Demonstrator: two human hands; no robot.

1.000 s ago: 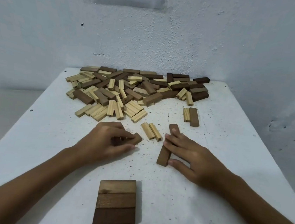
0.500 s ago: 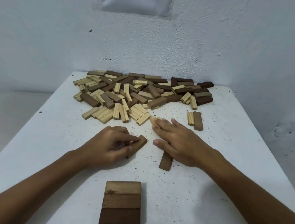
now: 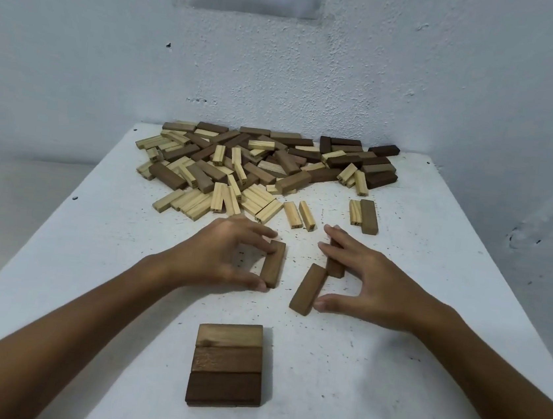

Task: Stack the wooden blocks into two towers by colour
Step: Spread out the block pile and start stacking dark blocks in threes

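A white table (image 3: 426,330) stands vs a white wall (image 3: 422,71). A big pile (image 3: 259,169) of light & dark wood blocks lies along the far edge, mixed up, some on top of others.

Near the front edge, in the mid, 3 dark blocks sit side by side, touching, as a flat base (image 3: 227,365). It looks like 1 layer, maybe more under it; can't tell.

The left hand (image 3: 225,255) is in the mid of the table, a bit left. Its thumb & fingers are curled round a dark block (image 3: 272,268): fingers at the far end, thumb at the near end. The block lies on the table, long way pointing front to back.

The right hand (image 3: 363,281) is just right of it. Its fingers are spread & bent over 2 dark blocks. One, the long block (image 3: 308,288), lies tilted, & the thumb tip touches its near end. The other, the short block (image 3: 335,264), is partly under the fingers, & the far fingers rest on it. The 2 blocks touch at one corner. The hand doesn't lift them; both lie flat.

Past the hands, 2 light blocks (image 3: 299,215) lie side by side, near the pile's front. More to the right, a pair (image 3: 364,216) lies alone: one light, one dark, touching, well apart from the hands.

Both arms come in from the front corners.
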